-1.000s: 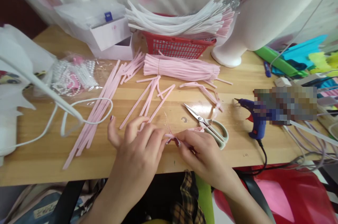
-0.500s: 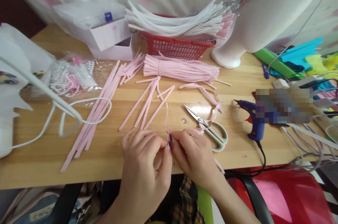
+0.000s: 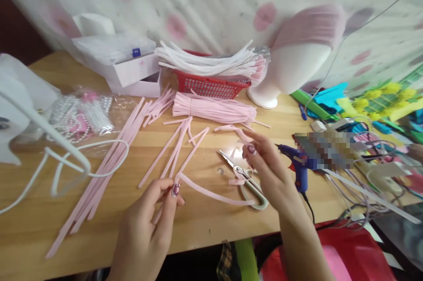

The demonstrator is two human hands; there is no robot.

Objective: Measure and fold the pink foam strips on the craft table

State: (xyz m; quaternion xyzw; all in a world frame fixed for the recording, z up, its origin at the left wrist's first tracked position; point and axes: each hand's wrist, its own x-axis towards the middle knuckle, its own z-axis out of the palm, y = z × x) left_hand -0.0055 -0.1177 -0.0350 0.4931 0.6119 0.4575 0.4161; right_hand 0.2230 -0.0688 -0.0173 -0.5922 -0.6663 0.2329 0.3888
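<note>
The pink strip hangs above the desk toward its near edge, one end pinched between thumb and finger of the left hand. Its other end is free, above the handles of the scissors. The right hand is raised off the strip, thumb and fingers drawn close together; whether anything is between them I cannot tell.

A few bent strips mid-desk look already worked; the one in hand seems only begun. The long strips to the left and the bundle look untouched.

The scissors are the nearest obstacle, right under the strip. The glue gun lies just beyond the right hand. The cord loops over the long strips. Toward the far edge stand the basket, box and white head form.
</note>
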